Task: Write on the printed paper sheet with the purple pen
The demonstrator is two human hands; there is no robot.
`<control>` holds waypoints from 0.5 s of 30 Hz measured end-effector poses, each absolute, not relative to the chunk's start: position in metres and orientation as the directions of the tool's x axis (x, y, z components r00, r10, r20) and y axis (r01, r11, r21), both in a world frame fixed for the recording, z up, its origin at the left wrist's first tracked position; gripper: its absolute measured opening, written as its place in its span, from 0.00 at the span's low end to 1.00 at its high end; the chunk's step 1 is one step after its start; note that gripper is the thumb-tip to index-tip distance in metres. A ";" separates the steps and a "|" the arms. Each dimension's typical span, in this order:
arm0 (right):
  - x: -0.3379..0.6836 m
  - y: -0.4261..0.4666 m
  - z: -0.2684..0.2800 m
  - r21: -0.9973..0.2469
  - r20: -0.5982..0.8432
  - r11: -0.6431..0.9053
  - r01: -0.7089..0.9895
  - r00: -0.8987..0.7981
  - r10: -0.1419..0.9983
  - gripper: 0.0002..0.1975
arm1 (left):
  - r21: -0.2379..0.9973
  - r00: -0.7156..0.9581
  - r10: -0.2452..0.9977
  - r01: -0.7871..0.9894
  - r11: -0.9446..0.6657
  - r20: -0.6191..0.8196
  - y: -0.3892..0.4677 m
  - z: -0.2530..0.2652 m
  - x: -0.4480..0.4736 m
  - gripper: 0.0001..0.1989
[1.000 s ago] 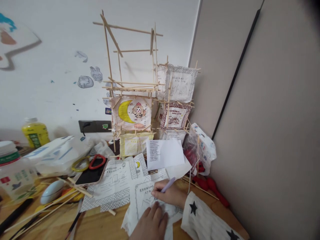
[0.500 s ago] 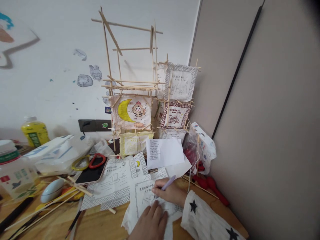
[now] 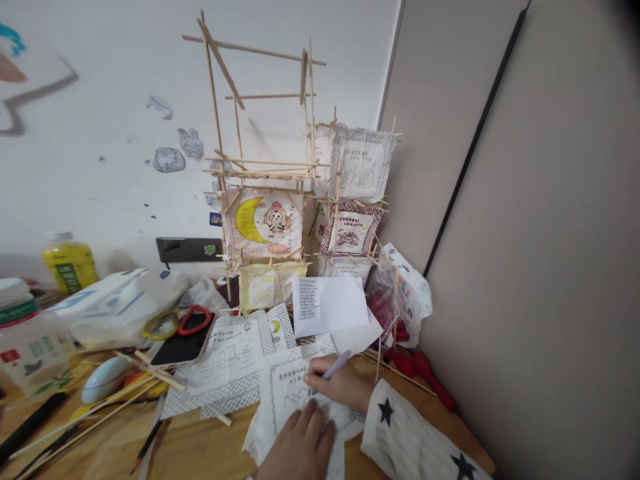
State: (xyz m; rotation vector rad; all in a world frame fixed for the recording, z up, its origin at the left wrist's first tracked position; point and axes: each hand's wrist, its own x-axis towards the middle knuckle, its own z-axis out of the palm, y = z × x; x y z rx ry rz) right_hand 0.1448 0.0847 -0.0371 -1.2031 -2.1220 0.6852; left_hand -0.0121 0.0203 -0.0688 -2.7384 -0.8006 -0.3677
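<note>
My right hand grips a light purple pen, its lower end against a sheet of thin white paper. Written characters, line-drawn shapes and a decorated border mark this sheet. My left hand lies flat on the sheet's lower part, fingers stretched toward the pen. Just left is another drawn sheet with boats and a cross-hatched border. Behind my hands, a white page of handwritten lines leans against a wooden stick frame. Drawn panels, one with a yellow moon, hang on the frame.
Scissors with red and yellow handles lie on a phone. Loose sticks, a computer mouse, a large bottle and a yellow bottle crowd the left. A plastic package stands right, near a grey panel.
Almost nothing differs. Both hands stay in nearly the same place on the paper, with the pen still held; the view shifts very slightly.
</note>
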 end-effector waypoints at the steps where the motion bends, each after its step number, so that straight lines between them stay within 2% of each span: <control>1: 0.144 0.085 -0.037 -0.681 0.243 0.460 0.570 -0.416 0.876 0.14 | -0.177 0.816 0.493 0.556 -0.812 0.301 0.020 -0.068 -0.012 0.14; 8: 0.143 0.086 -0.039 -0.670 0.213 0.435 0.602 -0.405 0.889 0.14 | -0.172 0.805 0.492 0.564 -0.807 0.331 0.020 -0.069 -0.011 0.14; 15: 0.147 0.084 -0.037 -0.727 0.196 0.391 0.564 -0.374 0.906 0.13 | -0.182 0.816 0.491 0.556 -0.811 0.304 0.020 -0.068 -0.012 0.15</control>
